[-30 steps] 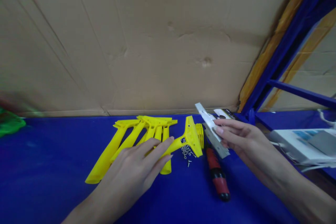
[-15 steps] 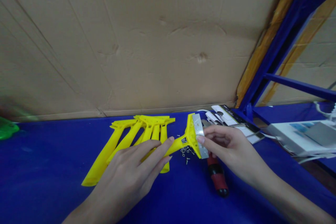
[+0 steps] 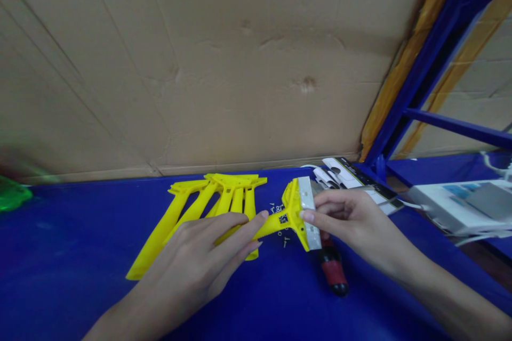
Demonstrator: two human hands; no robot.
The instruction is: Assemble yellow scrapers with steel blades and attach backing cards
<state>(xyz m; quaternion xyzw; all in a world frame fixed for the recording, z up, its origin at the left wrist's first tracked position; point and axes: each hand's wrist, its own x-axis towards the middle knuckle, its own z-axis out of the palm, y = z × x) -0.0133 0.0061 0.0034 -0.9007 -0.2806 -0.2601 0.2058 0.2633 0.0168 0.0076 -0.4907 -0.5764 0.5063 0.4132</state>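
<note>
My left hand is closed round the handle of a yellow scraper, whose wide head points right. Along that head lies a flat silver metal plate. My right hand pinches the plate and the head's edge between thumb and fingers. Small screws are scattered on the blue table behind and below the scraper. Several more yellow handles lie side by side at the left, partly hidden by my left hand. A red and black tool handle lies under my right hand.
Printed white and black cards lie behind my right hand. A white box with cables is at the right, by a blue metal frame. Something green and see-through is at the far left. Cardboard stands behind the blue table.
The yellow scraper with its plate has tilted and shifted slightly right and down in my hands. Both hands keep their hold.
</note>
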